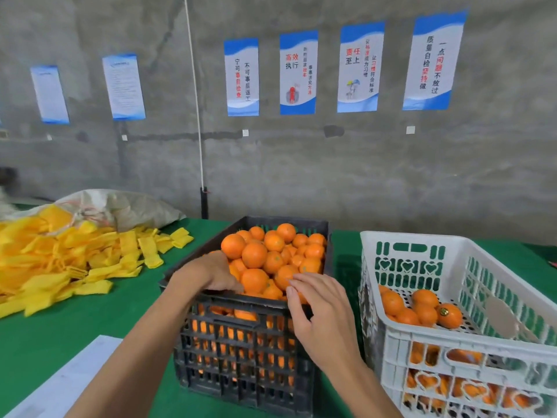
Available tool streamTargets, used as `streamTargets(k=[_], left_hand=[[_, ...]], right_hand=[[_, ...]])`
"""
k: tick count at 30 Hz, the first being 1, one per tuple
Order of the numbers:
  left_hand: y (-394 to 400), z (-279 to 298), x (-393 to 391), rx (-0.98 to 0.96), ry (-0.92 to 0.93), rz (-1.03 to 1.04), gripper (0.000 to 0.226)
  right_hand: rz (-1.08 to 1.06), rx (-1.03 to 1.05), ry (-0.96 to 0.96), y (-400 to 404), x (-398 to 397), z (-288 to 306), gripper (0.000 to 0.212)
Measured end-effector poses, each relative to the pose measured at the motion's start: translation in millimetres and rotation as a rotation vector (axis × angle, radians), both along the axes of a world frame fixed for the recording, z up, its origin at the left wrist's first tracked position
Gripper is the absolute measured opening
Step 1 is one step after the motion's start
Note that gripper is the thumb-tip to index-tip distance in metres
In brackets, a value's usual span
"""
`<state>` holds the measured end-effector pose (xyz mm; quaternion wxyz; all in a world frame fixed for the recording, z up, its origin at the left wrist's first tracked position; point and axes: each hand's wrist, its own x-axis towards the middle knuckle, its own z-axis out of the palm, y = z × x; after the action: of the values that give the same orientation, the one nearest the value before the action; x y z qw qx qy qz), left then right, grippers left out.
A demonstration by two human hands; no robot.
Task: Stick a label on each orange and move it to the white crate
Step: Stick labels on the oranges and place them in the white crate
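1. A black crate point(247, 351) is seen at the middle of the green counter point(60, 327), heaped with oranges point(271, 251).
2. The left hand point(215, 274) is lowered into the near left corner of the black crate, its back turned up and its fingers point(232, 287) bent down among the fruit; whether an orange is gripped under it cannot be told.
3. The right hand point(316, 309) is laid over the near rim of the black crate, its fingers spread and relaxed, with the fingertips point(297, 279) touching the nearest oranges and nothing clasped.
4. The white crate point(422, 345) is placed just beside the black one, on its right; a few oranges are gathered at its near left side on a perforated inner tray, and more fruit is visible through the slots below.
5. One orange point(449, 315) in the white crate is marked with a small label point(443, 312).
6. A pile of yellow foam sleeves point(60, 260) is spread over the left part of the counter, in front of a grey sack point(135, 206).
7. A white sheet point(69, 378) is laid at the near left edge of the counter.
8. Blue-and-white posters point(298, 72) are fixed on the grey wall behind.
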<state>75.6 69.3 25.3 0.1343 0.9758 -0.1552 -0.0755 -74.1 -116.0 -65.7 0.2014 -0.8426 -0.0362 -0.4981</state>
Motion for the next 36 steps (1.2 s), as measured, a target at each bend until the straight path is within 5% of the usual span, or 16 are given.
streamTargets(k=[2,4,6,9,15,20,23,28,36], left_hand=[[-7,-1,-16,-0.164,-0.25,0.025,0.067],[-23,-7,-45,-0.537,-0.47,-0.117,0.065],[-48,-21,-78,-0.831,-0.501,-0.366,0.058],[-75,-42,-115,-0.983,-0.485,-0.565,0.058],[-113,-125,-160,-1.028,-0.38,-0.672,0.06],[-124,-222,-177,-0.99,0.155,-0.352,0.052],[-127,-260,-179,-0.964,0.315,-0.187,0.04],[-119,-275,-182,-0.969,0.297,-0.203,0.041],[-110,-284,-187,-0.91,0.199,-0.338,0.053]], right_hand=[[0.008,0.016,-0.027,-9,-10,0,0.025],[0.013,0.039,-0.067,-18,-22,0,0.025],[0.01,0.059,-0.099,-27,-35,-2,0.027],[0.026,0.086,-0.147,-36,-54,-9,0.029],[-0.023,0.052,-0.179,-80,-111,-71,0.025],[0.042,0.199,0.296,-104,-134,-146,0.022],[0.003,0.213,0.586,-112,-137,-173,0.028],[-0.093,0.076,0.772,-123,-148,-192,0.075],[0.006,0.021,0.766,-113,-150,-193,0.06]])
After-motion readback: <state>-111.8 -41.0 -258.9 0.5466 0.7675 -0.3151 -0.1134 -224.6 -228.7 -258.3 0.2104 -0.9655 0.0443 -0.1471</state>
